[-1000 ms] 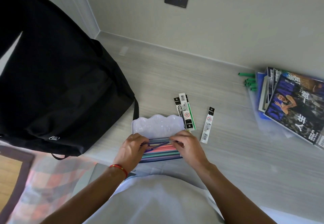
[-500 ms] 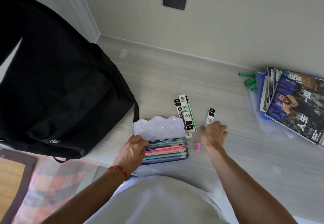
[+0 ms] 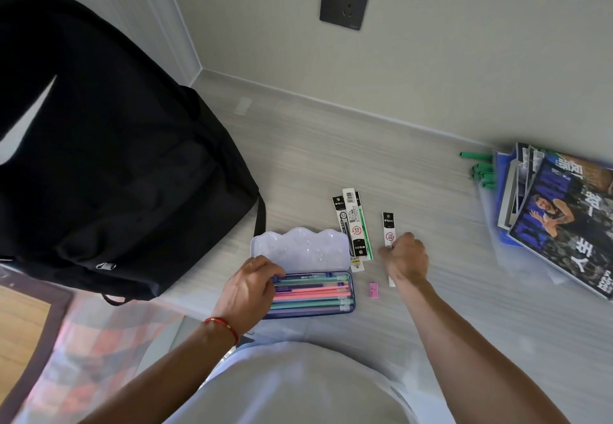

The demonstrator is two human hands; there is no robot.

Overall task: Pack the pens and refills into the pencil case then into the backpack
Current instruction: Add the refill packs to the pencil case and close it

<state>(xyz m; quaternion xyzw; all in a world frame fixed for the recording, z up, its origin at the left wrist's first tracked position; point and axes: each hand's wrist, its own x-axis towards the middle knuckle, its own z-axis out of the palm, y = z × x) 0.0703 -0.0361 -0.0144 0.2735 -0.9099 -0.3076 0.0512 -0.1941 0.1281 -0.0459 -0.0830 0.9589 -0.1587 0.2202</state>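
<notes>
Soft, even daylight; shadows faint. Wide-angle view bends the wall (image 3: 464, 42) lines at the edges. Slight motion blur lower left; centre fairly sharp.

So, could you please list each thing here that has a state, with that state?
pencil case: open, lid back, pens inside.
backpack: upright beside case; cannot tell whether zipped.
single refill: on desk, under right hand.
left hand: resting on pens.
right hand: on single refill.

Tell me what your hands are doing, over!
Left hand rests on pens in open pencil case. Right hand on the single refill pack, grip unclear. Other refill packs still outside. Nothing blocking.
</notes>
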